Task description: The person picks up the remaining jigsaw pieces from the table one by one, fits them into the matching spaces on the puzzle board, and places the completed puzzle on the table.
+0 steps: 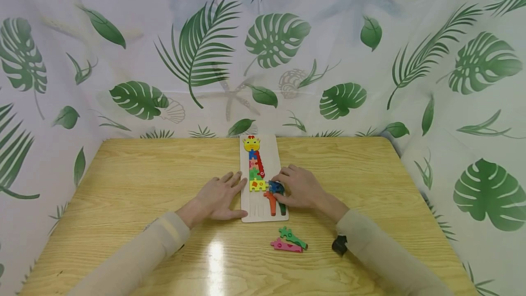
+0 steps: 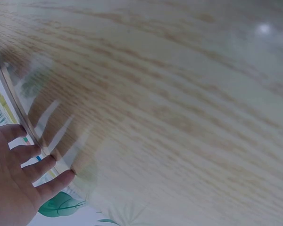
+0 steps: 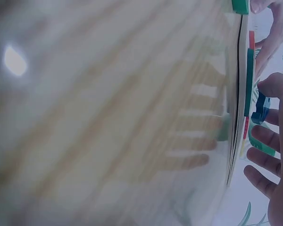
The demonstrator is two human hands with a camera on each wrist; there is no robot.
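Head view: my right hand (image 1: 303, 187) pinches the blue piece (image 1: 276, 187) over the puzzle board (image 1: 269, 156), just right of the yellow piece (image 1: 257, 185) and at the upper ends of the orange piece (image 1: 272, 204) and dark green piece (image 1: 282, 208). Can't tell if blue is seated. My left hand (image 1: 222, 196) lies spread at the board's left edge, holding nothing. Green piece (image 1: 293, 237) and pink piece (image 1: 286, 245) sit on the counter (image 1: 164, 250), near edge side, off the board.

I'd line up blue's edge with yellow's knob first, then press straight down. Forcing it sideways would likely shove yellow or the orange piece out of line.

Left wrist view: fingers apart, tips along the board's edge. Good brace; best to keep light pressure here so the board can't skate when I push.

Right wrist view: thumb and index finger narrow on blue, other fingers fanned out clear. Blue looks tilted to the board, so I should level it before pressing. A fingertip push on top should then bed it better than the pinch. Knob fit hidden here.
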